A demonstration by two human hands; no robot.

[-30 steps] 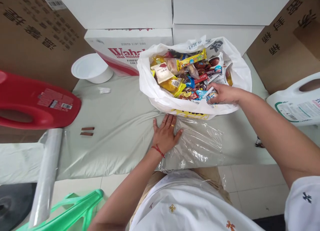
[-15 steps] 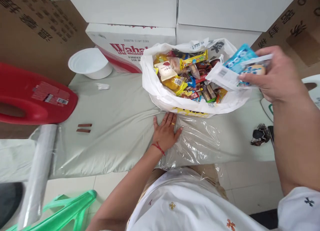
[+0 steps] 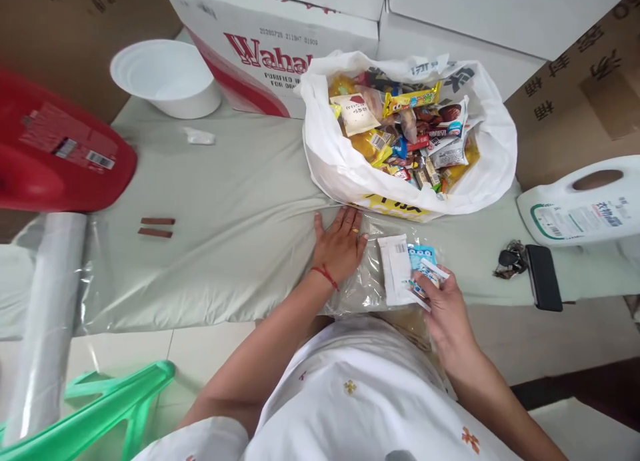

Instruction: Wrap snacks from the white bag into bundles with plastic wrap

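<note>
My left hand [image 3: 337, 248] lies flat with fingers spread at the left edge of a clear plastic sheet [image 3: 367, 291], just in front of the snack bag. My right hand [image 3: 445, 301] pinches several snack packets low over that sheet. Among them are a white packet [image 3: 395, 268] with a barcode, a blue one [image 3: 420, 253] and a small clear-and-white one [image 3: 425, 280]. Whether they touch the sheet I cannot tell. Behind the hands stands a white plastic bag [image 3: 320, 148], its mouth wide, filled with wrapped snacks [image 3: 410, 138].
At left are a red jug [image 3: 65, 148], a white tub [image 3: 173, 81], two brown strips [image 3: 157, 226] and a roll of plastic film [image 3: 47, 321]. Keys [image 3: 511, 258], a black phone [image 3: 544, 278] and a white detergent jug [image 3: 583, 204] lie right. Cartons [image 3: 250, 48] line the back.
My right hand has moved from the bag's right side down and left with the packets, to above the clear sheet. My left hand stays flat in place. The view has shifted slightly.
</note>
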